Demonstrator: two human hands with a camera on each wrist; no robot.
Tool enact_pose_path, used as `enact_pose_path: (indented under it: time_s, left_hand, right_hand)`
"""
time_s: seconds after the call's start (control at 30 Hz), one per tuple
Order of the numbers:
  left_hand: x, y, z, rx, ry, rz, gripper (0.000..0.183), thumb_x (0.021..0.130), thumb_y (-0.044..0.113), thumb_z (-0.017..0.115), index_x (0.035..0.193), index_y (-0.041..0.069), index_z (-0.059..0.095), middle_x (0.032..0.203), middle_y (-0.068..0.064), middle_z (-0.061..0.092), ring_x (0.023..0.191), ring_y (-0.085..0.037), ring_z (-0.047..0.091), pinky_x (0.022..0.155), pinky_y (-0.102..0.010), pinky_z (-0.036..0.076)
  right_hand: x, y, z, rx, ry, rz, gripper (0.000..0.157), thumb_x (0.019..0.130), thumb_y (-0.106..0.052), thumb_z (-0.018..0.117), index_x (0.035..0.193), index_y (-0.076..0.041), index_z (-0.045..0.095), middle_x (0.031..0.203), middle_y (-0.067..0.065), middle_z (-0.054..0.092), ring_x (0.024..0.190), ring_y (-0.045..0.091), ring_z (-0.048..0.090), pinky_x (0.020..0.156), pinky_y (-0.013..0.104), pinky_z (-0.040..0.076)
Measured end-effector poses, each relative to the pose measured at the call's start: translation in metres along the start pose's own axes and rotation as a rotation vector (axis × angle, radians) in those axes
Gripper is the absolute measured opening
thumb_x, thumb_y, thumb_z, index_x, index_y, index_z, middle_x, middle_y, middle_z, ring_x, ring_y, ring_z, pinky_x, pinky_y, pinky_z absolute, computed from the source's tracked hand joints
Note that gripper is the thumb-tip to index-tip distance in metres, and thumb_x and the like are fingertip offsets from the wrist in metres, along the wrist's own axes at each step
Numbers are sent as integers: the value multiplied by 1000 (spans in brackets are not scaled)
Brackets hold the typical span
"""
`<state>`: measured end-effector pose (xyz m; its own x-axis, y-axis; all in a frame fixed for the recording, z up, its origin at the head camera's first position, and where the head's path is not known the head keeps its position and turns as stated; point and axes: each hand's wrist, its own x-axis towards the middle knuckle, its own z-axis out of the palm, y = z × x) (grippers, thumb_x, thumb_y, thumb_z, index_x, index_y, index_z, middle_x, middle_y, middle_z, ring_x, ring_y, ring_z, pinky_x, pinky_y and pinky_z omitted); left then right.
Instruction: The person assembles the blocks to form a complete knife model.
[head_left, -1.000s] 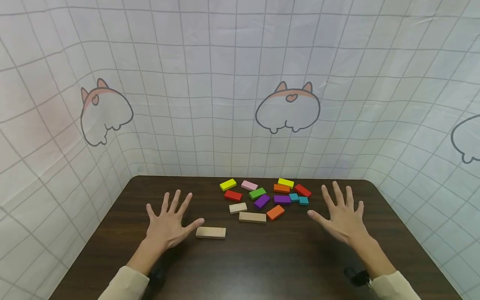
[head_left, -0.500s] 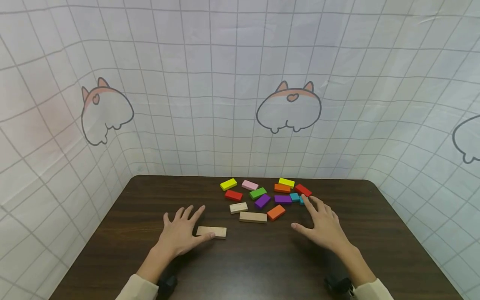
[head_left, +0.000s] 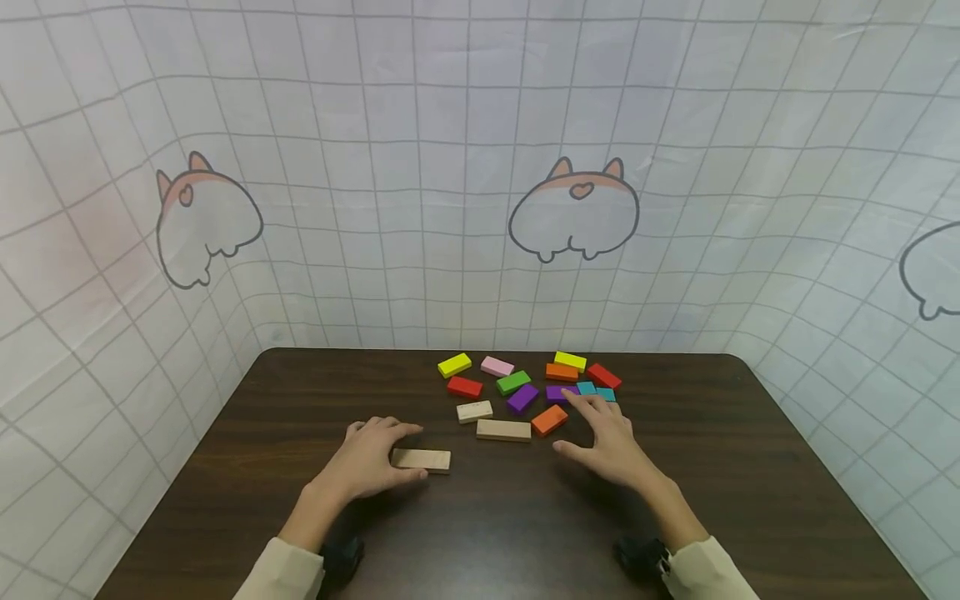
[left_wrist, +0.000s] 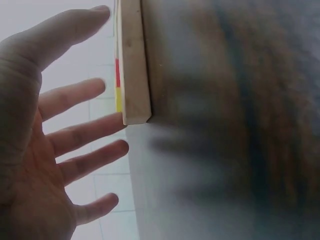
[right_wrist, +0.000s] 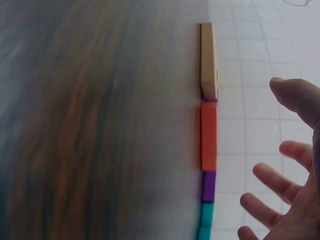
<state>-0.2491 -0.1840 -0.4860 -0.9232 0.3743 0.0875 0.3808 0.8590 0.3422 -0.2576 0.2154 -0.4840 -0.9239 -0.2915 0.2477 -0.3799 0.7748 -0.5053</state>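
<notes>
My left hand [head_left: 371,458] is at the left end of a plain wooden block [head_left: 423,461], thumb on its near side and fingers on its far side. In the left wrist view the fingers are spread and apart, with the wooden block [left_wrist: 134,65] beyond them. My right hand [head_left: 611,446] hovers just right of an orange block [head_left: 550,421], its index fingertip overlapping a purple block [head_left: 557,394]. Nothing is between its spread fingers in the right wrist view, where the orange block [right_wrist: 209,136] and a long wooden block [right_wrist: 208,60] show.
Behind the hands lie another long wooden block [head_left: 504,430], a short wooden one [head_left: 475,412] and several coloured blocks, among them green [head_left: 513,382], pink [head_left: 497,367] and red [head_left: 465,387]. A white grid-patterned curtain [head_left: 420,250] rises behind the dark table [head_left: 480,533].
Both hands have moved inward and lower. The left has come from left of the near wooden block to around its end; the right has moved left toward the orange block. The blocks stay put.
</notes>
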Motion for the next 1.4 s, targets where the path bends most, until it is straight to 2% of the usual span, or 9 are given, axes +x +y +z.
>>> enact_pose_path:
  time_s: [0.27,0.53,0.63,0.77,0.9,1.17,1.4]
  left_hand:
    - [5,-6,-6,-110,-18,24,47,78,43,88,118,22,76,113,4,71,108,-22,62,100,-65,39]
    - [8,-14,-11,-186,-59,-10,40,76,31,91,113,24,77,102,8,67,97,-15,59,90,-51,46]
    - [9,-17,-10,-201,-76,-9,37,76,26,91,110,24,77,100,7,65,94,-14,57,85,-43,49]
    - [9,-21,-9,-226,-94,-7,33,77,22,91,107,24,78,97,7,64,90,-13,56,80,-37,49]
    - [8,-24,-8,-251,-111,-18,32,77,20,91,106,25,78,96,8,64,89,-13,56,79,-35,49]
    - [12,-26,-8,-274,-121,-20,30,77,20,91,104,24,79,92,5,64,86,-17,54,74,-34,45]
    - [13,-29,-6,-283,-119,-15,29,77,19,91,104,23,80,91,5,64,83,-15,52,73,-33,45]
  right_hand:
    - [15,-8,14,90,-68,7,78,88,-45,78,154,-19,46,144,13,54,131,41,41,107,74,27]
    - [27,-14,20,126,-133,26,72,88,-41,80,151,-21,51,145,10,56,128,36,40,109,69,26]
    - [32,-14,23,102,-157,18,70,87,-40,81,149,-21,53,143,10,59,125,33,41,106,66,27]
    - [38,-14,25,62,-189,11,65,86,-35,83,144,-22,58,131,4,65,112,25,42,98,57,30]
    - [43,-15,28,30,-202,-2,60,84,-31,85,140,-23,63,120,-1,68,104,21,40,92,51,28]
    - [52,-18,33,-6,-234,-12,47,84,-27,86,128,-24,70,121,-3,69,99,21,39,90,50,26]
    - [56,-24,36,-46,-257,-13,38,86,-23,84,123,-24,73,110,-5,68,99,18,41,91,48,28]
